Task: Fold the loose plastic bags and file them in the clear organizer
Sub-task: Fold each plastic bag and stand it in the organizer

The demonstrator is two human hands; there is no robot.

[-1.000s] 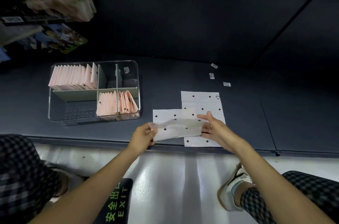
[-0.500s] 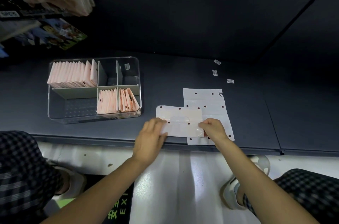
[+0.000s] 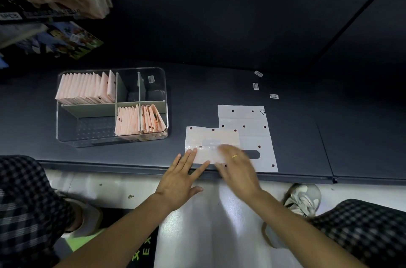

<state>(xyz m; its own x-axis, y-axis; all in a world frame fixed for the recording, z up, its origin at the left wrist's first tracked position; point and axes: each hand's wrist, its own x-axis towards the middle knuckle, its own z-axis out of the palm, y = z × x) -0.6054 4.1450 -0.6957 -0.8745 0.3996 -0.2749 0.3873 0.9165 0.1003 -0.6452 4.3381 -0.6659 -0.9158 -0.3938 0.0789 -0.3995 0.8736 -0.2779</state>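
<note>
Left fingers (image 3: 190, 158) flat on folded bag (image 3: 211, 142); right hand (image 3: 236, 165) blurred

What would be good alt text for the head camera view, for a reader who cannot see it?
Two bare hands, left hand and right hand, press a folded dotted plastic bag flat on a dark shelf, over an unfolded bag. To the left stands a clear organizer partly filled with folded pink bags.

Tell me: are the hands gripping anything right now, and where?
Nothing gripped. Both hands lie flat on the folded bag: left hand at its near-left corner, right hand, blurred, over its near-right part.
</note>
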